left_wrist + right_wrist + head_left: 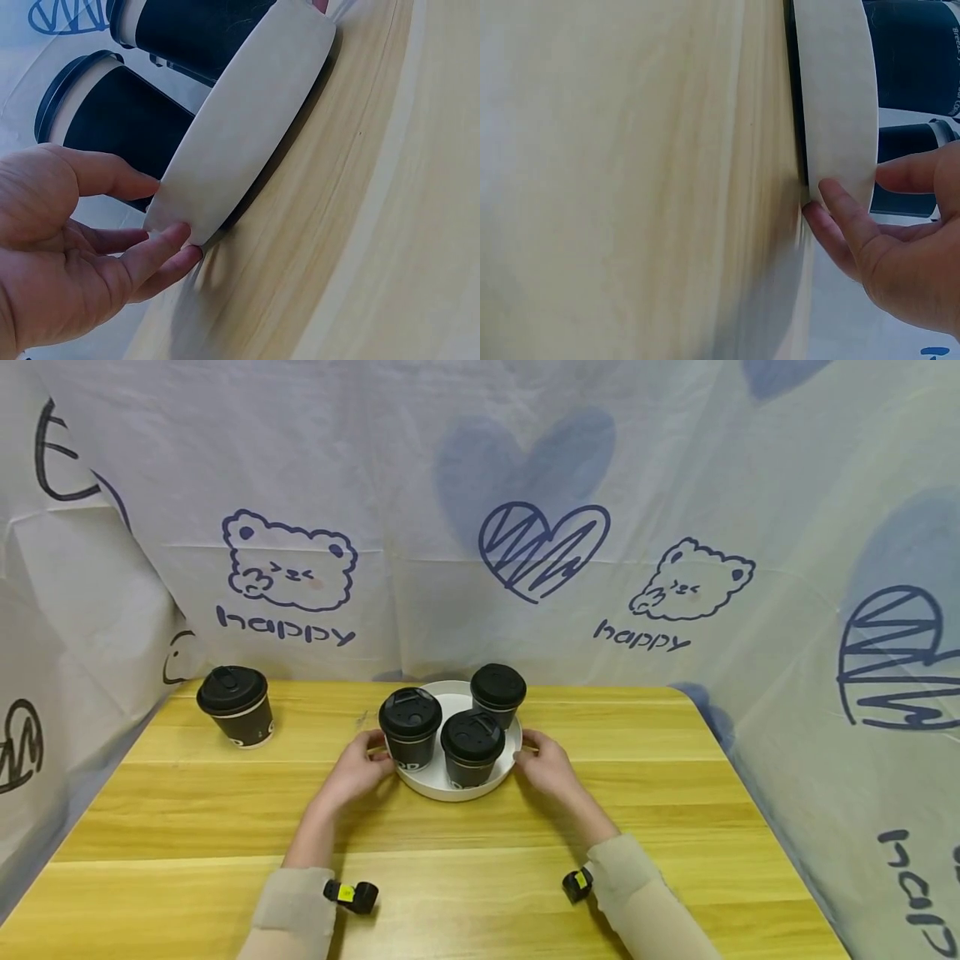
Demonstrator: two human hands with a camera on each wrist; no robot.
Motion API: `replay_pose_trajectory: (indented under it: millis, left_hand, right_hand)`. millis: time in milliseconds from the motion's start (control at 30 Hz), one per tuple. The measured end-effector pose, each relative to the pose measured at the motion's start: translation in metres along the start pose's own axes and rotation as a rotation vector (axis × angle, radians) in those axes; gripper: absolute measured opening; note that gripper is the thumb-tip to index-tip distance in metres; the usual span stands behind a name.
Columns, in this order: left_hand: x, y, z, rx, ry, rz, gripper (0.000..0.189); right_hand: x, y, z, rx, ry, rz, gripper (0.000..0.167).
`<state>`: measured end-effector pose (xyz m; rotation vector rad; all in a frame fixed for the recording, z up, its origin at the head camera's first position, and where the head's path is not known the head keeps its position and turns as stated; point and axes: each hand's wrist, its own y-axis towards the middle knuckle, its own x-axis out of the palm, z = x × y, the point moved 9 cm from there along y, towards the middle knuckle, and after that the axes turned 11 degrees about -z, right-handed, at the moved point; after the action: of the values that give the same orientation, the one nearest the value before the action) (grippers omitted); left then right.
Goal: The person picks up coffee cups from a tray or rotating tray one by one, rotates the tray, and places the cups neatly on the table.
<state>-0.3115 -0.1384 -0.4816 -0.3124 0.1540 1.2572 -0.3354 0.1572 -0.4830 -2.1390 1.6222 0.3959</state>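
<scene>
A round white tray point(442, 791) carries three black paper coffee cups with black lids: a left cup point(410, 727), a front cup point(472, 747) and a back cup point(498, 692). My left hand point(362, 767) grips the tray's left rim, its thumb at the top edge and fingers against the side wall, as the left wrist view shows. On the opposite side my right hand point(546, 763) holds the rim the same way, thumb on top and fingers low on the wall point(838, 97). A dark gap or shadow runs beneath the tray's wall point(247, 127) in both wrist views.
Another lidded black cup point(236, 706) stands alone at the back left of the wooden table point(450, 877). A white cloth point(420, 610) printed with bears and hearts hangs close behind the table and along both sides.
</scene>
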Motion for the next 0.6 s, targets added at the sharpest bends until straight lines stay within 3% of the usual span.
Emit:
replay_pose_trajectory:
  millis: [333, 600]
  left_hand:
    - [-0.005, 0.01, -0.001, 0.006, 0.002, -0.009, 0.061]
    - [-0.011, 0.018, -0.005, -0.006, 0.011, 0.005, 0.053]
  right_hand:
    - [-0.006, 0.007, 0.002, -0.017, 0.074, -0.001, 0.053]
    - [-0.007, 0.009, 0.0, -0.005, 0.02, -0.01, 0.053]
